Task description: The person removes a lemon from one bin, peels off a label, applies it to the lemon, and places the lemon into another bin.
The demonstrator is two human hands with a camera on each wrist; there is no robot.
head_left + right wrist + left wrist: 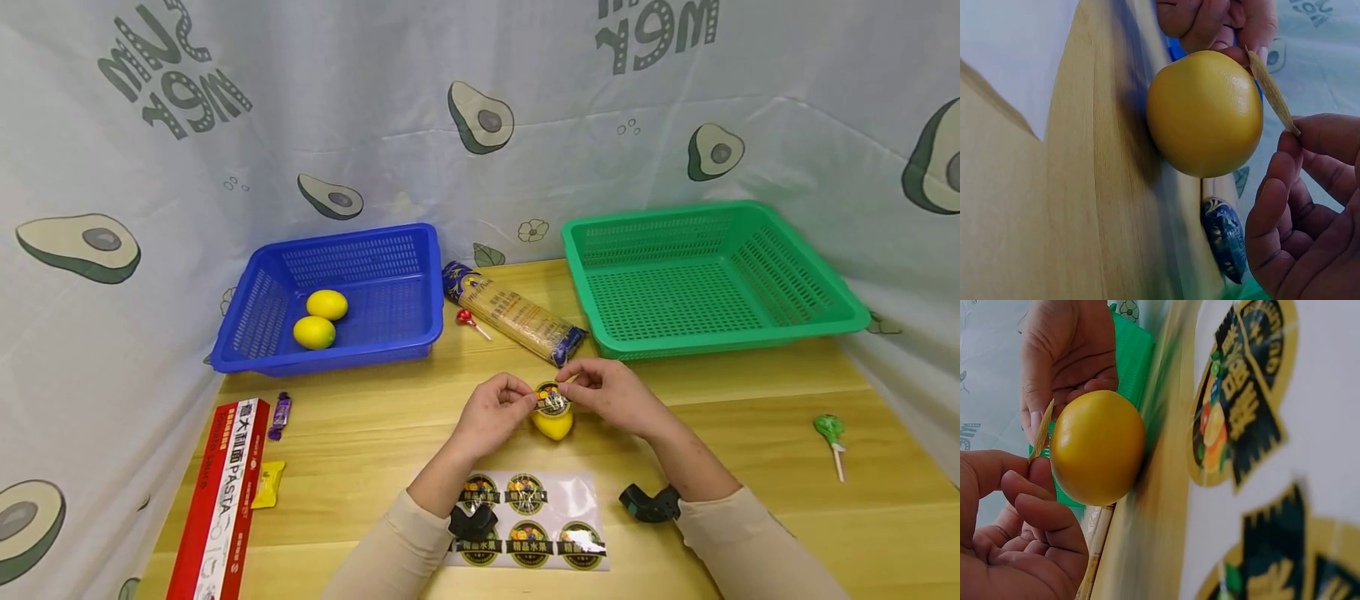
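Note:
A yellow lemon (pixel 555 426) sits on the table in front of the person. Over its top both hands stretch a round black-and-gold sticker (pixel 552 400) with a fruit picture. The left hand (pixel 495 417) pinches the sticker's left edge between thumb and forefinger, and the right hand (pixel 611 397) pinches its right edge. Seen from the left wrist, the sticker (pixel 1042 431) stands edge-on right beside the lemon (pixel 1099 448). In the right wrist view the sticker (pixel 1272 92) runs between the two hands' fingertips, close along the lemon (pixel 1205 114).
A sticker sheet (pixel 566 500) lies near the forearms. Behind stand a blue basket (pixel 345 360) with two lemons and a green basket (pixel 720 340). A spaghetti pack (pixel 517 312) and red lollipop (pixel 465 317) lie between. Pasta box (pixel 221 500) left; green lollipop (pixel 829 429) right.

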